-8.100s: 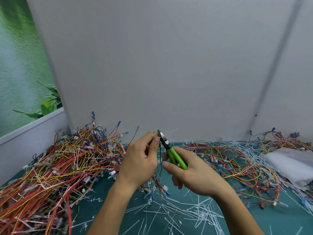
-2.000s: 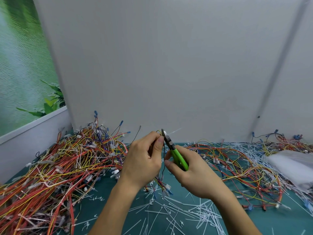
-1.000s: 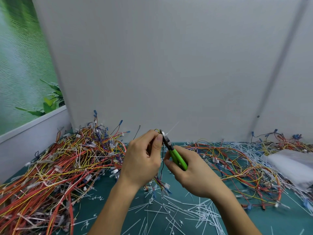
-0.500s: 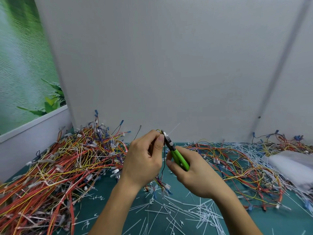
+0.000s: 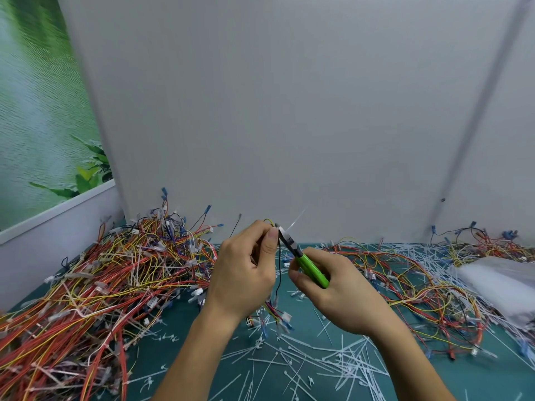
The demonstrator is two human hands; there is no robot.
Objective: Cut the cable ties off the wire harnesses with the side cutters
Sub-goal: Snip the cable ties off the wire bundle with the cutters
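harness [image 5: 273, 309] pinched in left hand [image 5: 246, 273] above mat [image 5: 474, 377], white tie [image 5: 295, 221] at the tips of green cutters [image 5: 301, 260] gripped in right hand [image 5: 333, 287]. many cut ties [image 5: 304, 366] strewn on mat; large pile [image 5: 115, 279] at left seemingly yet to do.

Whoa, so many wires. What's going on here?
A person is snipping plastic ties off wire bundles. The left hand pinches one small bundle above the green mat; the right hand holds green-handled cutters with their tip at a white tie on it. A big heap of bundles lies to the left, and cut ties litter the mat.
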